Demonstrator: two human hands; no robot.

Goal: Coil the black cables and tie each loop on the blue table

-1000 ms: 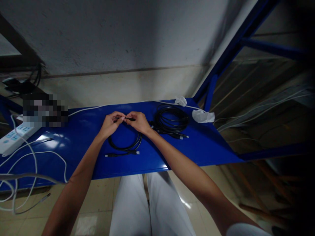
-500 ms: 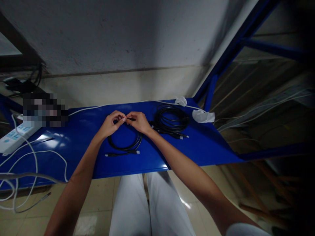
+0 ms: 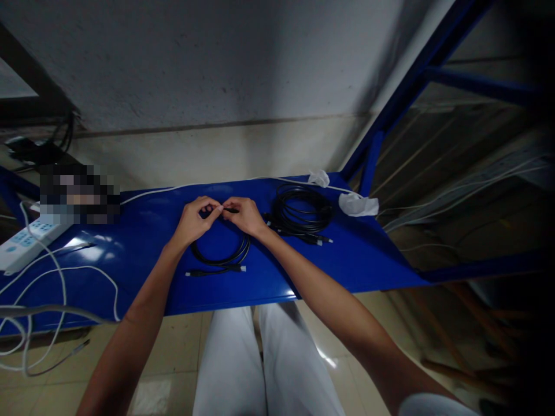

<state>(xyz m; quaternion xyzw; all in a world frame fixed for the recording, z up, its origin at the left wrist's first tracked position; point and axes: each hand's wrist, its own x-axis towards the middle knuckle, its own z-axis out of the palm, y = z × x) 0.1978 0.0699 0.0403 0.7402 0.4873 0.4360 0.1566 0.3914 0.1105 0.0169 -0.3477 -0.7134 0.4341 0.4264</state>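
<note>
A coiled black cable (image 3: 222, 263) lies on the blue table (image 3: 143, 254), its two plugs at the lower side of the loop. Over the far side of this coil, my left hand (image 3: 198, 218) and my right hand (image 3: 243, 215) meet at the fingertips. Both hands are closed in a pinch on a dark, thin piece between them, too small to make out fully; the far part of the coil is hidden under the hands. To the right of my right hand lies a larger bundle of coiled black cables (image 3: 299, 211) with several plugs.
A white power strip (image 3: 30, 242) and loose white cables (image 3: 65, 271) occupy the left end. Two crumpled white pieces (image 3: 358, 204) lie at the back right. A blue metal frame (image 3: 373, 156) rises on the right, and a wall stands behind the table.
My left hand has shifted very slightly, its fingers still meeting those of my right hand. The cables on the table have not moved.
</note>
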